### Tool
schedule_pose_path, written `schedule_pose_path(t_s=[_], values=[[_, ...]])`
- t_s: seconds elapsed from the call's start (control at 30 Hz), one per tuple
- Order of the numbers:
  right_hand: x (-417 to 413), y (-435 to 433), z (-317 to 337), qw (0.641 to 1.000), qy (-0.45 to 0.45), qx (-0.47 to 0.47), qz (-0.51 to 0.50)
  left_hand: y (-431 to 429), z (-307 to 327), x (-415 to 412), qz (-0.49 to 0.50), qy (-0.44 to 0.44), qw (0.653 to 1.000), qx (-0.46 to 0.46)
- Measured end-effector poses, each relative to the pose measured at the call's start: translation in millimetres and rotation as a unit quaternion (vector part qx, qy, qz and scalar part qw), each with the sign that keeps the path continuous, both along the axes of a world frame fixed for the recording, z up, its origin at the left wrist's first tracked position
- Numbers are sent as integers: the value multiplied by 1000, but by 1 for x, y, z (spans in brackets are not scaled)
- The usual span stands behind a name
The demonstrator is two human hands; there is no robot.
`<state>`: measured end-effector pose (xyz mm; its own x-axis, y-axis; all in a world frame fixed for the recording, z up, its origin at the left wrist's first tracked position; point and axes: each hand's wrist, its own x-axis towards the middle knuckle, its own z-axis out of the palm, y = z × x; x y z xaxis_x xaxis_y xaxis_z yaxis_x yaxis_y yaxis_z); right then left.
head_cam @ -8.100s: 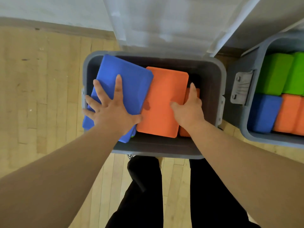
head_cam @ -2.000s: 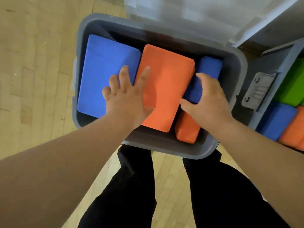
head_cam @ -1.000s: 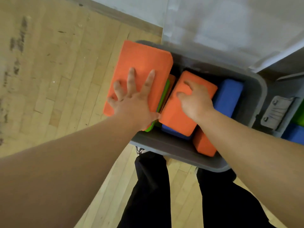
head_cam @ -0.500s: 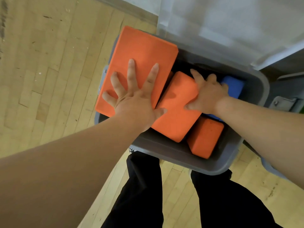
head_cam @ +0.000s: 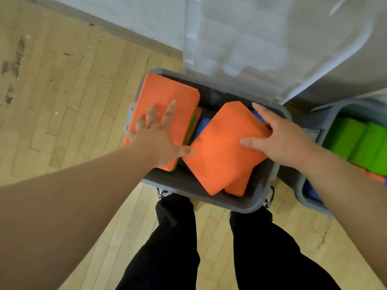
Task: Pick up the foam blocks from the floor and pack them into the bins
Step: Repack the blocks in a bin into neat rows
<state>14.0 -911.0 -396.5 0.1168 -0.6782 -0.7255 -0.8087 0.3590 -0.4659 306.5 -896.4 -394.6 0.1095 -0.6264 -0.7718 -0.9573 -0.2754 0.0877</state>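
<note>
A grey bin point(head_cam: 247, 206) stands on the floor in front of my feet. My left hand point(head_cam: 159, 139) lies flat, fingers spread, on a large orange foam block point(head_cam: 165, 99) at the bin's left side. A green edge point(head_cam: 189, 132) shows beside that block. My right hand point(head_cam: 278, 141) grips the far right edge of a second orange block point(head_cam: 222, 151), which sits tilted across the bin's middle. Another orange block point(head_cam: 238, 187) pokes out under it, and blue foam point(head_cam: 202, 126) shows between the two top blocks.
The bin's clear lid point(head_cam: 261, 45) stands open against the wall behind it. A second grey bin point(head_cam: 301, 191) at the right holds green blocks point(head_cam: 356, 141) with orange and blue ones below. Wooden floor point(head_cam: 69, 101) spreads to the left. My black trouser legs point(head_cam: 173, 248) are below.
My right hand shifted from the top of the middle orange block to its right edge, and that block turned to lie diagonally. My left hand stays pressed on the left orange block.
</note>
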Motion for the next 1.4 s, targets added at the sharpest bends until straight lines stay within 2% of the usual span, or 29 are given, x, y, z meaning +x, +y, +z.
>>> schedule_pose_path(t_s=[0.13, 0.23, 0.4, 0.47, 0.63, 0.87, 0.93, 1.03, 1.1, 1.4], values=[[-5, -36, 62, 998, -36, 13, 47, -5, 62, -10, -26, 81, 995, -50], [11, -62, 80, 995, -74, 36, 56, -6, 91, -12, -54, 111, 990, -66], [60, -87, 53, 984, -179, 20, -12, 0, 86, 4, -63, 75, 992, -84], [86, -84, 31, 981, -193, 2, -35, 0, 71, 15, -49, 46, 994, -90], [127, -60, -20, 980, -178, -68, -55, -6, 19, 29, -75, -26, 993, -89], [128, -52, -29, 982, -128, -117, -73, -4, -4, 19, -113, -40, 981, -152], [128, -51, -29, 983, -122, -111, -85, -5, -6, 20, -163, -43, 973, -160], [123, -47, -34, 981, -122, -100, -116, -12, -9, 19, -288, -40, 941, -172], [119, -46, -35, 978, -122, -96, -136, -18, -9, 18, -325, -19, 927, -186], [125, -33, -47, 972, -128, -149, -130, -10, -20, 31, -315, 3, 920, -233]])
